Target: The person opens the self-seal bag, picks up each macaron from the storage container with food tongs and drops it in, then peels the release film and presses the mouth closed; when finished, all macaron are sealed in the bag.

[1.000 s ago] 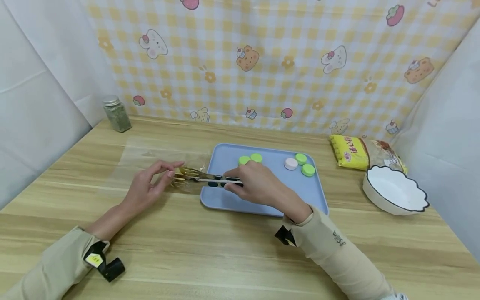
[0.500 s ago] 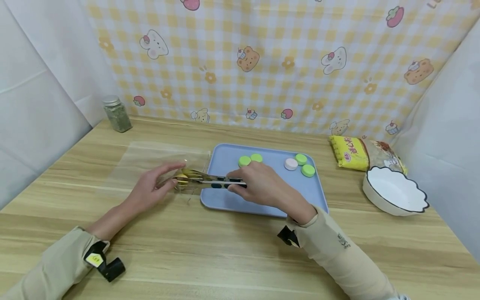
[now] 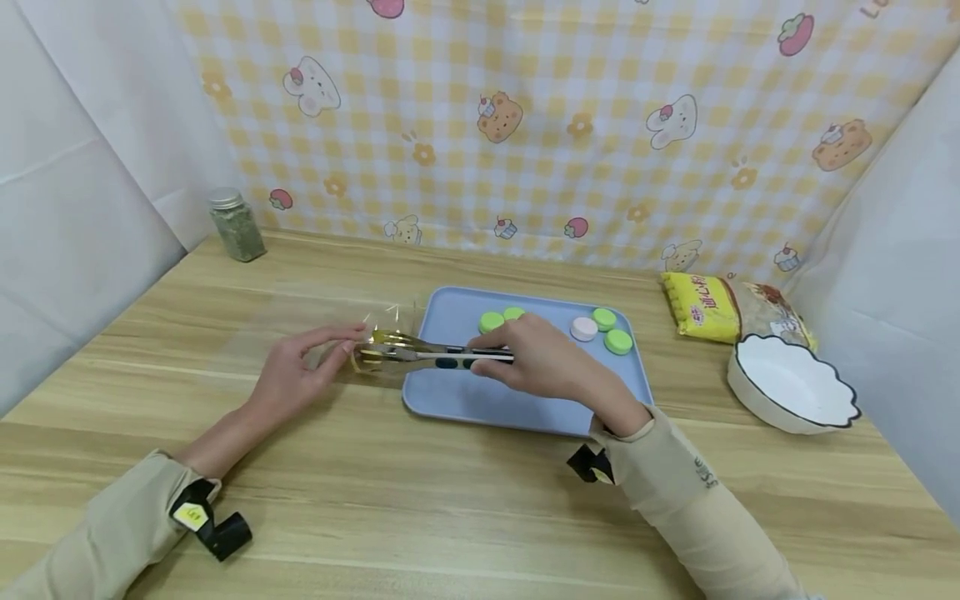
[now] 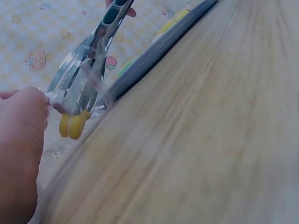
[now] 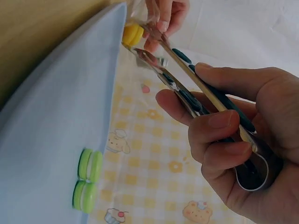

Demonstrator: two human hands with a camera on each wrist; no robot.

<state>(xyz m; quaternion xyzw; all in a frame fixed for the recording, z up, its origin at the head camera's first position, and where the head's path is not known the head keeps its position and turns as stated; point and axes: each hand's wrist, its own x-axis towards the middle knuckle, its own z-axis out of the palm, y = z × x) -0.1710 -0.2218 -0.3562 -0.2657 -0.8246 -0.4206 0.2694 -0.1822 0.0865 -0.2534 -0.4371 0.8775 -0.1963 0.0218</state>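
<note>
My right hand (image 3: pixel 536 358) grips a pair of metal tongs (image 3: pixel 427 358) with dark green grips, curled round the handles in the right wrist view. A yellow macaron (image 4: pixel 72 125) is at the tongs' tips, within the clear film; whether the tips still squeeze it I cannot tell. My left hand (image 3: pixel 288 371) pinches the edge of a clear plastic bag (image 3: pixel 300 312) near its mouth, close to the tongs' tips. Below the right hand lies a blue tray (image 3: pixel 480 404) with green macarons (image 3: pixel 491 322) and one pale pink macaron (image 3: pixel 583 328).
A white scalloped bowl (image 3: pixel 791 383) stands at the right, in front of a yellow food packet (image 3: pixel 705 307). At the back left is a glass jar (image 3: pixel 237 225) of dried herbs. A checked curtain (image 3: pixel 450 125) hangs behind the wooden table (image 3: pixel 375 500).
My right hand has drawn slightly to the right with the tongs. The left hand stays by the bag's mouth with only small finger shifts.
</note>
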